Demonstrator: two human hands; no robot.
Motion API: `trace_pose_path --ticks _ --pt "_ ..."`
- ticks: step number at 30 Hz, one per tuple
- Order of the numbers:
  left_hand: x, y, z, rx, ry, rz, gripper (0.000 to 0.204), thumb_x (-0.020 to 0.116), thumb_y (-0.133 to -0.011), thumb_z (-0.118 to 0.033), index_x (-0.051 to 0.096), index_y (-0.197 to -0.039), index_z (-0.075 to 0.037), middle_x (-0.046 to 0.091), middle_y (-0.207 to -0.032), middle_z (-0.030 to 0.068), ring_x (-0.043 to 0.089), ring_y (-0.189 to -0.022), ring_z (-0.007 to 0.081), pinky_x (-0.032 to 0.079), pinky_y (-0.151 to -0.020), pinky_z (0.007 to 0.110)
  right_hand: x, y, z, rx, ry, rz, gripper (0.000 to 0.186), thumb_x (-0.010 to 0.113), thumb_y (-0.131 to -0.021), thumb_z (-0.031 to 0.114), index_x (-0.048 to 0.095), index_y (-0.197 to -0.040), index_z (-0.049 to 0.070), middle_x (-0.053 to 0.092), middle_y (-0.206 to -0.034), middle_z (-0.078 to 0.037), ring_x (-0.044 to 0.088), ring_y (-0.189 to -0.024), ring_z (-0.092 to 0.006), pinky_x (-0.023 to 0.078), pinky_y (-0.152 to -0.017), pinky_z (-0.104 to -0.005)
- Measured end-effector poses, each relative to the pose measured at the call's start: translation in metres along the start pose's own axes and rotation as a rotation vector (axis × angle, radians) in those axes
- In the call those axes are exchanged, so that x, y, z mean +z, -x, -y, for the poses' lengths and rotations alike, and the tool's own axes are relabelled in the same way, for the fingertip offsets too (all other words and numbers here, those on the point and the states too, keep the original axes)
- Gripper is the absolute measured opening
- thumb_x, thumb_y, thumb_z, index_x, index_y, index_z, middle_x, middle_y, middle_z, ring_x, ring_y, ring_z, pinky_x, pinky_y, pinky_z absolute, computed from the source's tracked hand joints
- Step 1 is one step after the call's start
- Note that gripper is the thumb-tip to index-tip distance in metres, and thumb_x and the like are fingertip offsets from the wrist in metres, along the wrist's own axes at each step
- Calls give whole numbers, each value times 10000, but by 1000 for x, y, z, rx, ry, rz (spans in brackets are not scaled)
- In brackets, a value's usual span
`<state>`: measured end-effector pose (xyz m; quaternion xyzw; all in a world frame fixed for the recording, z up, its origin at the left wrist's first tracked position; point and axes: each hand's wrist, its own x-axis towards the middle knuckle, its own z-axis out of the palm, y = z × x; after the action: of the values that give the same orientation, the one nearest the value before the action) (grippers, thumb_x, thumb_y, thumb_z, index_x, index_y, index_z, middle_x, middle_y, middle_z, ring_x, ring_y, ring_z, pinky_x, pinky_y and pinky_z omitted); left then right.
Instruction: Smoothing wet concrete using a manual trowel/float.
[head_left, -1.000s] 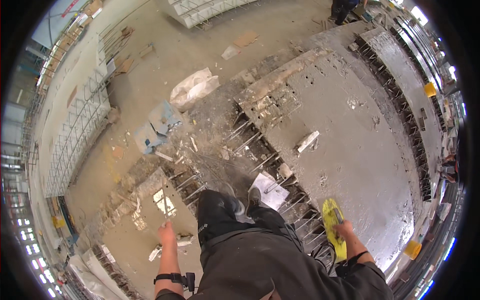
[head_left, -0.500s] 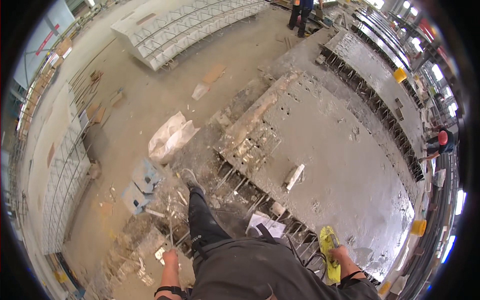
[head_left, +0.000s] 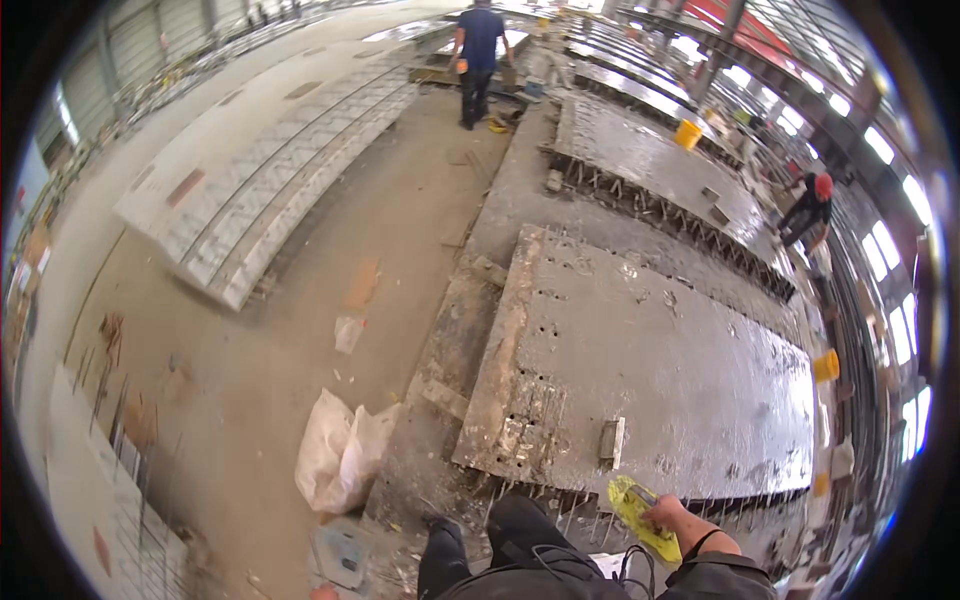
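My right hand [head_left: 664, 513] is closed around the handle of a yellow plastic hand float [head_left: 632, 503] smeared with grey. It holds the float at the near edge of a wide wet concrete slab [head_left: 650, 360]. On the slab, just beyond the float, lies a narrow pale block [head_left: 612, 443]. Of my left hand [head_left: 323, 593] only a small part shows at the lower edge, with its fingers hidden. A bluish plastic piece [head_left: 340, 555] is on the floor nearest to it.
Steel bars [head_left: 575, 512] stick out along the slab's near side. A white sack [head_left: 340, 450] sits on the floor to the left. One person [head_left: 479, 60] stands far ahead; another in a red helmet [head_left: 808, 208] bends at the right. A yellow bucket [head_left: 826, 366] stands beyond the slab's right end.
My view has tilted up and turned, bringing more of the hall in. My left hand has mostly left the view. The yellow float stays in my right hand, now turned more diagonally.
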<state>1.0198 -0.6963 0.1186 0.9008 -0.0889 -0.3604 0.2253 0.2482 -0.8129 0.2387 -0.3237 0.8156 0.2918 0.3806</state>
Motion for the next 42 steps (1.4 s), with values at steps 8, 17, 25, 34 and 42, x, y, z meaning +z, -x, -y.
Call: trace_pose_path --ticks 8,17,25,34,42 --pt "24 -68 -266 208 169 243 175 513 -838 -233 595 -839 -79 466 -570 20 448 -441 152 331 -379 303 24 61 47 52 -565 -85 455 769 -659 346 681 -897 -31 670 -766 -137 649 -688 -252 507 -639 -348" --pt "105 -19 -498 162 239 652 92 572 -813 -169 555 -814 -78 432 -551 -19 365 -389 95 253 -345 264 85 23 109 94 -651 68 545 805 -630 371 663 -887 -88 682 -820 -148 658 -760 -260 500 -687 -364" --pt "228 24 -636 321 29 831 141 560 -873 -210 569 -903 -72 497 -620 19 420 -445 102 316 -383 243 65 -11 182 15 -883 -150 330 703 -764 257 667 -905 -38 669 -760 -135 628 -632 -215 501 -582 -357" --pt "392 107 -673 596 -697 1068 212 501 -887 -196 637 -834 -42 545 -613 33 453 -436 118 348 -367 270 -70 -44 248 151 -1368 -437 364 700 -741 296 634 -902 -24 647 -725 -179 641 -662 -300 489 -624 -396" --pt "551 109 -639 1402 -1535 1503 300 527 -850 -306 613 -962 -41 626 -899 231 592 -857 411 457 -748 470 -129 -145 302 327 -1433 -438 508 740 -705 310 559 -1071 8 646 -811 -189 640 -709 -289 500 -664 -395"
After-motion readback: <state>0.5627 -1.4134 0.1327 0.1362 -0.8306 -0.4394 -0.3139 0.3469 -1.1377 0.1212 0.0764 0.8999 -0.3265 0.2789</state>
